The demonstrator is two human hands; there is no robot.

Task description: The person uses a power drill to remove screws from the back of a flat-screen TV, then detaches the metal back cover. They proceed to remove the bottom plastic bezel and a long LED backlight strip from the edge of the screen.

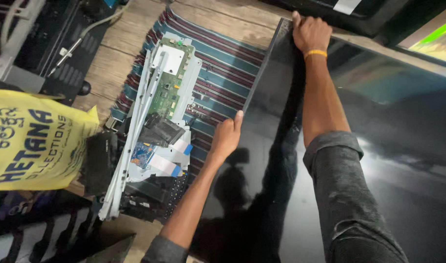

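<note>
A large glossy black screen panel (379,146) lies flat and fills the right half of the view. My left hand (226,136) grips its left edge about midway along. My right hand (309,31) holds the panel's far left corner, with an orange band on the wrist. Both arms wear rolled grey sleeves, and their reflections show in the panel.
A striped cloth (223,73) covers the wooden table (116,53) left of the panel. On it lies a metal frame with a green circuit board (170,85), ribbon cables and black parts. A yellow printed bag (33,141) sits at the left. Dark equipment stands at the back.
</note>
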